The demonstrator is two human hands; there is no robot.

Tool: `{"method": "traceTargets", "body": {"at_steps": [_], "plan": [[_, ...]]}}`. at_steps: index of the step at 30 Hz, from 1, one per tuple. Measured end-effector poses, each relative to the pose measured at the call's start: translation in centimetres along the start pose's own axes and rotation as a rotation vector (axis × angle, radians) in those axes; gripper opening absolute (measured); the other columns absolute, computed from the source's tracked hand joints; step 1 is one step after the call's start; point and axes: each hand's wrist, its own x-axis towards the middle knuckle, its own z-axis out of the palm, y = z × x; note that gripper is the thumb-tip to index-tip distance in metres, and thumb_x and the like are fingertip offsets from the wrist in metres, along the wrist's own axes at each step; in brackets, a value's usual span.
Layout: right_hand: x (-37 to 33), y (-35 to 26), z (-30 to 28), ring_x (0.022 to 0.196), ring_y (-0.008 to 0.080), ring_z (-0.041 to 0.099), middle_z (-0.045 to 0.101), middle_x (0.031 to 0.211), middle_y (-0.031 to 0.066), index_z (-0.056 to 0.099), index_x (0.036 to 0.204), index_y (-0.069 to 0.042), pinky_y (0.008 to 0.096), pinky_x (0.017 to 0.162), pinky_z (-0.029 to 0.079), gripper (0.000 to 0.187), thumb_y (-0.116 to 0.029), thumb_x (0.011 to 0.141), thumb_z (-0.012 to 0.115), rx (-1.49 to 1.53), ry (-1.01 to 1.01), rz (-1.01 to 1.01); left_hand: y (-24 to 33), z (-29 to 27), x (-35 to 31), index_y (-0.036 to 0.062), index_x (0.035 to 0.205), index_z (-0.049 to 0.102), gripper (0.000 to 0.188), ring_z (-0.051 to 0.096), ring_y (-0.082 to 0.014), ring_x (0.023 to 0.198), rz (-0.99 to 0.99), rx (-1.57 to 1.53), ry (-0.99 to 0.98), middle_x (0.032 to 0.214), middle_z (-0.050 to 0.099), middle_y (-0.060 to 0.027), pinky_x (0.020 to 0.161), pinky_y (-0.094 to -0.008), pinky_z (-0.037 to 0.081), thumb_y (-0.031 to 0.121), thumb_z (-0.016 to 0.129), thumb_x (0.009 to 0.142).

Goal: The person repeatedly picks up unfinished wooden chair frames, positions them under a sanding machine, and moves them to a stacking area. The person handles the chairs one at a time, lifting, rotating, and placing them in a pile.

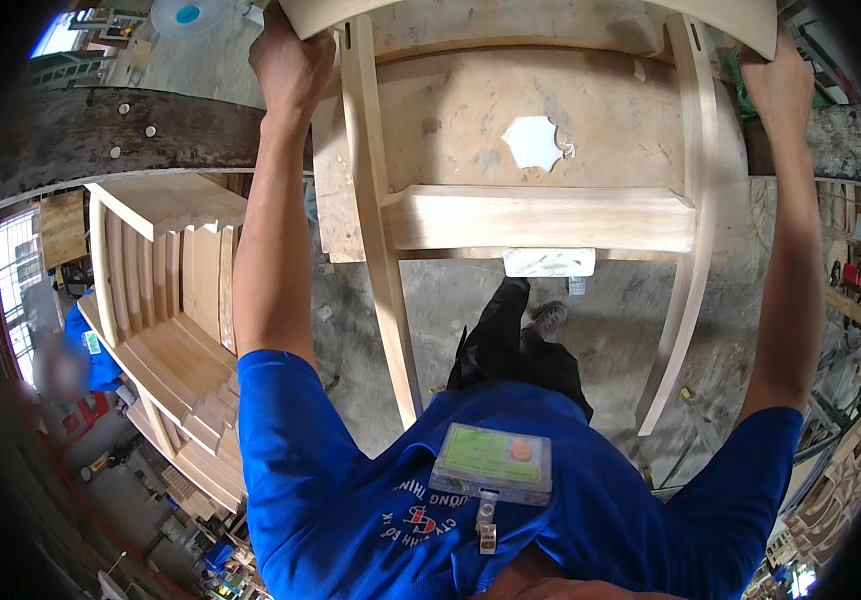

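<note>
A pale wooden chair frame (541,218) lies in front of me, with two curved posts joined by a flat cross rail. At the top edge of the view, a broad curved top rail (551,22) spans both posts. My left hand (291,65) is closed round the left end of that rail. At its right end, my right hand (779,85) is closed on it too; the fingers of both hands are partly hidden. The posts' lower ends stick out past the worktop toward my body.
Under the frame is a worn wooden worktop (451,120) with a white star-edged patch (533,143). A white block (549,262) sits at its near edge. Stacked curved wooden parts (186,330) stand left, near a person in blue (101,345). A dark beam (171,130) runs across behind.
</note>
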Motion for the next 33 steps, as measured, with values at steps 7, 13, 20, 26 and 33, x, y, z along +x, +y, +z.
{"method": "traceTargets", "body": {"at_steps": [7,13,20,26,33], "plan": [[-0.3,-3.6,1.2,0.109,0.0449,0.068,0.071,0.113,0.026,0.066,0.126,-0.008,0.0481,0.09,0.056,0.039,-0.023,0.09,0.065,0.236,0.049,0.005,-0.3,1.4,-0.9,-0.0006,0.122,0.06,0.038,0.069,-0.0505,0.097,-0.106,0.054,-0.055,0.1,0.072,-0.0281,0.084,-0.0547,0.057,0.023,0.061,0.092],[-0.7,-4.5,1.0,0.111,0.0431,0.069,0.071,0.115,0.0263,0.066,0.126,-0.004,0.046,0.09,0.056,0.038,-0.019,0.09,0.067,0.325,0.028,0.033,-0.4,0.6,-1.7,0.001,0.119,0.063,0.036,0.07,-0.0496,0.098,-0.074,0.074,-0.09,0.101,0.073,-0.0274,0.081,-0.0535,0.058,0.025,0.062,0.092],[0.1,-4.4,1.2,0.113,0.0415,0.069,0.071,0.117,0.0266,0.067,0.125,-0.001,0.044,0.091,0.056,0.037,-0.016,0.091,0.068,0.337,0.021,0.068,-0.6,-0.3,-1.5,0.0031,0.125,0.061,0.043,0.066,-0.0526,0.103,-0.125,0.12,-0.109,0.108,0.071,-0.0293,0.084,-0.0552,0.057,0.03,0.063,0.092],[1.2,-1.1,4.7,0.111,0.0463,0.067,0.071,0.111,0.028,0.065,0.126,-0.002,0.0482,0.092,0.056,0.036,-0.014,0.092,0.062,0.322,0.159,-0.107,1.4,-1.1,-1.0,0.0091,0.13,0.06,0.04,0.069,-0.0485,0.1,-0.099,0.201,-0.041,0.113,0.071,-0.0248,0.081,-0.0542,0.058,0.028,0.062,0.095],[1.2,-2.4,5.1,0.109,0.047,0.067,0.07,0.112,0.028,0.064,0.126,-0.003,0.0486,0.089,0.056,0.035,-0.016,0.094,0.061,0.45,0.145,-0.007,2.8,-1.2,-0.6,0.0106,0.137,0.058,0.047,0.067,-0.0479,0.108,-0.168,0.199,-0.047,0.119,0.071,-0.0228,0.091,-0.055,0.054,0.026,0.06,0.093]]}}
